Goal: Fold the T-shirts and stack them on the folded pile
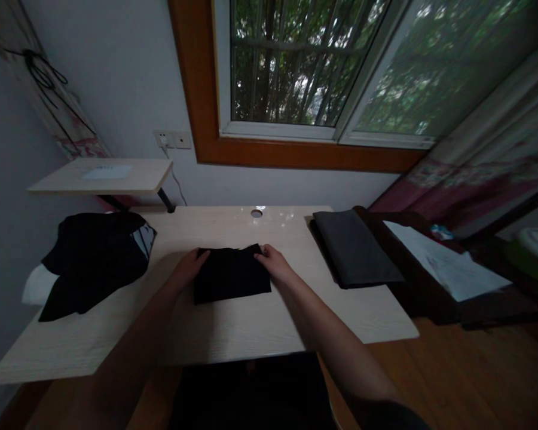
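A folded black cloth [233, 275], roughly rectangular, is in front of me over the middle of the desk. My left hand [190, 266] grips its upper left corner, thumb on top and the other fingers hidden behind. At the upper right corner, my right hand [272, 261] pinches the same cloth between thumb and fingers. The cloth's top edge is slightly uneven. Whether it rests fully on the desk or is slightly lifted, I cannot tell.
The pale wooden desk [233, 340] has a raised shelf [103, 176] at the back left. A heap of black clothing [101, 257] lies on the left. Folded dark grey fabric [354, 248] sits at the right edge. Beyond it, a dark surface holds a white sheet [443, 260].
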`<action>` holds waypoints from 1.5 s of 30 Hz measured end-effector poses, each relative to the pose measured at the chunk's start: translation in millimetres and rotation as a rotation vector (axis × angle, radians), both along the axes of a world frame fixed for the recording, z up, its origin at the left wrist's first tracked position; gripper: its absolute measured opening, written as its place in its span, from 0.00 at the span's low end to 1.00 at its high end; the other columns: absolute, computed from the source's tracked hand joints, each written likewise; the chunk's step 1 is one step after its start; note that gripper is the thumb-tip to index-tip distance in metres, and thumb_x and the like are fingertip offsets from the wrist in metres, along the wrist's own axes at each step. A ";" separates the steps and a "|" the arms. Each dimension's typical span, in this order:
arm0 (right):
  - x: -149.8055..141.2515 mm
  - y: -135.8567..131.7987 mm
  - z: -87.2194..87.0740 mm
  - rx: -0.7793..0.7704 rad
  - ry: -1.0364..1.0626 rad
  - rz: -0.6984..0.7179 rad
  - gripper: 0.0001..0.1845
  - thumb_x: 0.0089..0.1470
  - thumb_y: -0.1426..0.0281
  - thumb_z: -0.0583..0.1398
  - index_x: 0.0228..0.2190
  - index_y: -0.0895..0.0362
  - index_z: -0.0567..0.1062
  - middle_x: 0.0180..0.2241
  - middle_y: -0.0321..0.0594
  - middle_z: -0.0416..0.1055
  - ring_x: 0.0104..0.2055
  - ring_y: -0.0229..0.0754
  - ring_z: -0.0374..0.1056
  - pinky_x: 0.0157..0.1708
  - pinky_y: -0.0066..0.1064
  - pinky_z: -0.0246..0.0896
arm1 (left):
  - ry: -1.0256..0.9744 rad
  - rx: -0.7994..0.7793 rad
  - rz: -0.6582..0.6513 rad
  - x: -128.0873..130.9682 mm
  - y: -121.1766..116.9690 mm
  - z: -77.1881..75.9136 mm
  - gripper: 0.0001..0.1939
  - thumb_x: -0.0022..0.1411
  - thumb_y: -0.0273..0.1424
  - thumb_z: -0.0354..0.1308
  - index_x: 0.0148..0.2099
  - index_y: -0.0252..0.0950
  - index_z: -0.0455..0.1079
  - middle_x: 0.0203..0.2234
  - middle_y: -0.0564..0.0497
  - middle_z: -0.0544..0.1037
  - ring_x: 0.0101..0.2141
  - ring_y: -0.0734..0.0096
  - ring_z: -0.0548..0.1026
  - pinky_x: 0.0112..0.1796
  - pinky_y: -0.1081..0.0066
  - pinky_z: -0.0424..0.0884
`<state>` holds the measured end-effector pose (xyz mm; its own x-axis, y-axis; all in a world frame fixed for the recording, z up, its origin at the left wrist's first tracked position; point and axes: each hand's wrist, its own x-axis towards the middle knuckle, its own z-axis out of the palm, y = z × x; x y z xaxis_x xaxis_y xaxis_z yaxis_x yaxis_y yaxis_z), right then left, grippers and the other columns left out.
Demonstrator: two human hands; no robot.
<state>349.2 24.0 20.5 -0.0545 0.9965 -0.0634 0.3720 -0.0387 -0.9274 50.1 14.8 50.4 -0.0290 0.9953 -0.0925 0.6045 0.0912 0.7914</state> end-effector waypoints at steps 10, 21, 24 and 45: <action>-2.1 12.7 -0.9 0.196 -0.100 0.011 0.08 0.53 0.63 0.61 0.34 0.53 0.75 0.33 0.35 0.76 0.36 0.42 0.71 0.40 0.33 0.63 | 0.001 0.086 -0.063 -5.5 1.3 -10.9 0.20 0.64 0.44 0.52 0.50 0.37 0.72 0.46 0.44 0.81 0.48 0.56 0.77 0.53 0.58 0.70; -9.2 24.0 -4.9 0.290 -0.178 -0.109 0.08 0.58 0.62 0.58 0.34 0.52 0.73 0.32 0.36 0.75 0.35 0.43 0.70 0.39 0.32 0.62 | 0.137 0.066 0.028 -1.2 15.0 -10.1 0.16 0.69 0.36 0.51 0.53 0.39 0.71 0.47 0.45 0.81 0.47 0.60 0.78 0.49 0.63 0.71; -11.2 26.9 -4.6 0.293 -0.287 -0.112 0.06 0.61 0.64 0.58 0.35 0.52 0.74 0.34 0.37 0.77 0.37 0.44 0.72 0.41 0.32 0.62 | 0.277 0.062 0.067 1.9 16.1 -7.5 0.15 0.70 0.36 0.51 0.55 0.39 0.70 0.45 0.44 0.82 0.46 0.59 0.79 0.48 0.63 0.71; -46.6 -18.8 31.7 0.558 -0.502 0.179 0.24 0.62 0.76 0.52 0.55 0.56 0.76 0.58 0.46 0.73 0.61 0.47 0.66 0.65 0.44 0.58 | 0.559 0.568 -0.251 54.4 -27.7 0.6 0.23 0.71 0.29 0.43 0.63 0.34 0.70 0.60 0.40 0.74 0.64 0.54 0.65 0.66 0.52 0.57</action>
<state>302.5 5.3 52.2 -0.3150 0.8670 0.3861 0.7101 0.4852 -0.5103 104.5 -13.0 51.0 0.3076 0.8689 0.3877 0.8706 -0.4215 0.2537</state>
